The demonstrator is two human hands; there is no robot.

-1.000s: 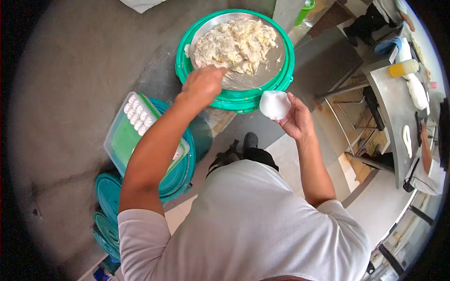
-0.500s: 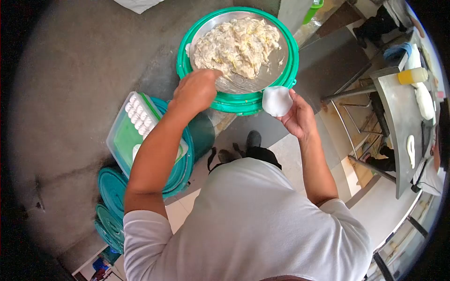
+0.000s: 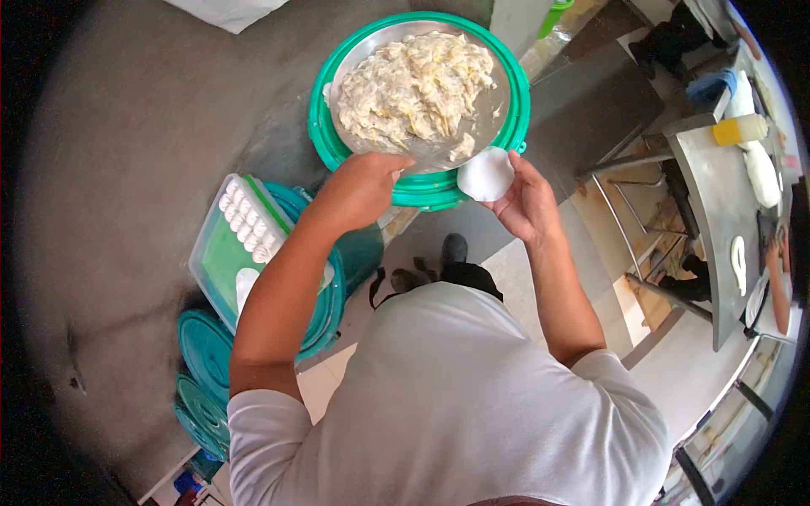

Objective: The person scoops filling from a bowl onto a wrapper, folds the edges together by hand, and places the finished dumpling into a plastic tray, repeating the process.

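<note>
My right hand [image 3: 530,205] holds a round white dough wrapper [image 3: 485,174] flat on its fingers, right beside the rim of the green tub [image 3: 419,191]. A metal bowl [image 3: 488,110] rests on the tub, full of pale, lumpy filling [image 3: 409,83]. My left hand [image 3: 361,189] hovers at the bowl's near edge with its fingers closed on a thin utensil that is mostly hidden. A small lump of filling [image 3: 461,150] lies at the bowl's edge between my left hand and the wrapper.
A clear tray [image 3: 221,257] with rows of small white dumplings [image 3: 242,221] sits on a teal lidded bucket [image 3: 329,295] under my left arm. Teal lids [image 3: 202,371] are stacked lower left. At right is a steel table [image 3: 713,211] with a yellow bottle [image 3: 738,129] and another person's arm [image 3: 780,291].
My left hand has drawn back from the middle of the filling to the bowl's near rim. My right hand brought the wrapper closer to the bowl's edge.
</note>
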